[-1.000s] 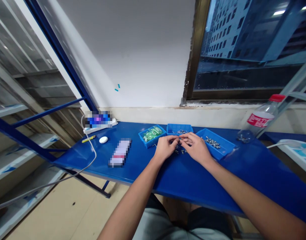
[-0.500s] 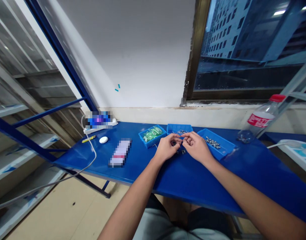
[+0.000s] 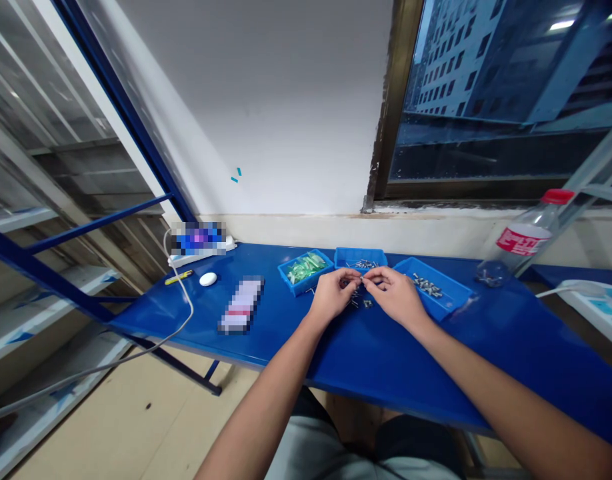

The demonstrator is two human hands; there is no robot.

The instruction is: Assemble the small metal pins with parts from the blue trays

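Observation:
My left hand (image 3: 333, 291) and my right hand (image 3: 390, 291) meet fingertip to fingertip above the blue table. Both are closed in a pinch on a tiny metallic piece between them, too small to name. Below the fingers, several small metal parts (image 3: 368, 303) lie loose on the tabletop. Behind my hands stands a blue bin (image 3: 343, 255) with thin metal screw-like pieces. Just left of my left hand is a blue bin (image 3: 296, 291) of green plastic packets. Beside my right hand, another blue bin (image 3: 453, 291) contains short metal fittings.
A plastic bottle (image 3: 523, 240) with a red cap stands at the right, near a white power strip (image 3: 593, 303). Leftward on the table (image 3: 286, 337) lie a phone (image 3: 242, 305), a white oval object (image 3: 208, 279) and a yellow cutter (image 3: 179, 277). A cable (image 3: 189, 320) hangs over the left edge.
The fingers of both hands have shifted slightly, with the right fingers straighter and the fingertips now together at a small metallic piece. The bins and other objects stay in place.

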